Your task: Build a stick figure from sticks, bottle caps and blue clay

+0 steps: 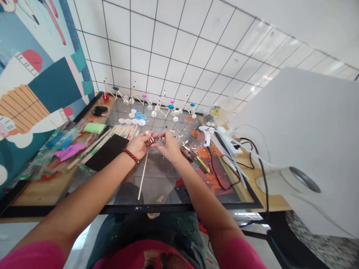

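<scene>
Because small wooden sticks (pixel 148 137) are light, stiff and brittle, they want a gentle pinch near the ends. The left hand (pixel 138 145) closes its fingers on them; the fingers of the right hand (pixel 168 147) bend in just beside them, gripping or not I cannot tell. A long stick (pixel 143 175) lies below the fingers, a white glue gun (pixel 206 134) to their right.

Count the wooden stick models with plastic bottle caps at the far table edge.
4, in a row by the white tiled wall: teal-capped model, pink-capped model, pink-and-blue-capped model, blue-capped model.
</scene>
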{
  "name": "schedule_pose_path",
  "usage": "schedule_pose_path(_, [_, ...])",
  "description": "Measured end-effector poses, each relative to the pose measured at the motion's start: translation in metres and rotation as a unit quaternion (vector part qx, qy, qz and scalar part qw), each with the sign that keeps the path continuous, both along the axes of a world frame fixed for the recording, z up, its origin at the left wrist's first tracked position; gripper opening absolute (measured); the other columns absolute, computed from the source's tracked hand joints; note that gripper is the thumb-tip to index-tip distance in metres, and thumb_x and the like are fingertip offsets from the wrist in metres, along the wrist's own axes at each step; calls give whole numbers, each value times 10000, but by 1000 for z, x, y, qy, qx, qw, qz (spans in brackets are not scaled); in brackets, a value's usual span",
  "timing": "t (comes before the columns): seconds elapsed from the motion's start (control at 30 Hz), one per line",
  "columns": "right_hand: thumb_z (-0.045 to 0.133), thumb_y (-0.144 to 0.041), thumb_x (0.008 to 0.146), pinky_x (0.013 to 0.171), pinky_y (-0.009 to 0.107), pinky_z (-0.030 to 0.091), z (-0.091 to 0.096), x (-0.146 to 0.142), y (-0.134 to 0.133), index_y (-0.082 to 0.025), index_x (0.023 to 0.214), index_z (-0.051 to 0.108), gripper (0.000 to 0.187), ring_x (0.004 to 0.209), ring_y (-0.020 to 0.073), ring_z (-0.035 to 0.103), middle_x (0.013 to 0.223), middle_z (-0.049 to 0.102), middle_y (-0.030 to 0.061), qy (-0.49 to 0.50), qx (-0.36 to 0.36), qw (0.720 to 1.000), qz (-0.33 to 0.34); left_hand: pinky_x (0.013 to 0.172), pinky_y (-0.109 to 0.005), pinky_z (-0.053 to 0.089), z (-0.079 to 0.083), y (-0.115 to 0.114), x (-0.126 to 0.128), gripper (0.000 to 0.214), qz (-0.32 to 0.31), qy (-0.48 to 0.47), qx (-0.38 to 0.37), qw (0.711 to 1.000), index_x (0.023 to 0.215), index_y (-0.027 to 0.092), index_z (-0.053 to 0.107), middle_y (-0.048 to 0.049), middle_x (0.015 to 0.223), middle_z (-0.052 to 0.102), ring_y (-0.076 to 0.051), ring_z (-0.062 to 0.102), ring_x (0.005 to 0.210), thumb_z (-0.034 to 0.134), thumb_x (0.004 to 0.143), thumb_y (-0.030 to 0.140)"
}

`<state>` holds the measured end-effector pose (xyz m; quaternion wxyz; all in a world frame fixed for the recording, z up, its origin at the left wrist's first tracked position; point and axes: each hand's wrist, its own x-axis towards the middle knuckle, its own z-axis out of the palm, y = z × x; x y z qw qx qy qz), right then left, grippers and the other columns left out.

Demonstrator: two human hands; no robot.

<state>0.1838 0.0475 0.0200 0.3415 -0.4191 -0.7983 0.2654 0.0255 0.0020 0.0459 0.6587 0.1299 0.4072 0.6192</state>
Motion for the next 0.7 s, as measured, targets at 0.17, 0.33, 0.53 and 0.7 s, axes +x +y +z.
schedule_pose_path(0.17, [860,-340,844,969,501,630,-7,4,1,-272,1025,566,352,1007,321,797,1015,787,60,10,14,999,-27,694,-251,603,-7,-1,3,111,-50,6,7,999,974,109,760,-112,923,842,-172,787,723,782,920,16])
schedule_pose_path(0.33, [926,-385,789,962,518,641,-8,8,0,-273,1102,601,465,1026,347,804,1067,811,89,-18,34,999,-29,627,-224,559,-11,0,4,111,-61,9,-1,998,913,109,751,-123,908,837,-187,807,773,753,937,0])
schedule_pose_path(0.53, [938,-375,792,1029,529,605,-8,9,-4,-258,1186,595,536,1089,373,785,1126,799,137,-23,69,997,-20,648,-215,558,-14,0,6,149,-63,15,12,998,856,122,721,-127,938,844,-206,822,861,787,913,1])
schedule_pose_path(0.7, [848,-507,840,905,468,594,-7,12,-3,-227,1222,574,548,926,316,745,915,710,60,5,43,998,-36,734,-258,614,-11,-1,5,151,-64,33,1,997,850,114,717,-134,884,832,-190,807,780,724,974,29])
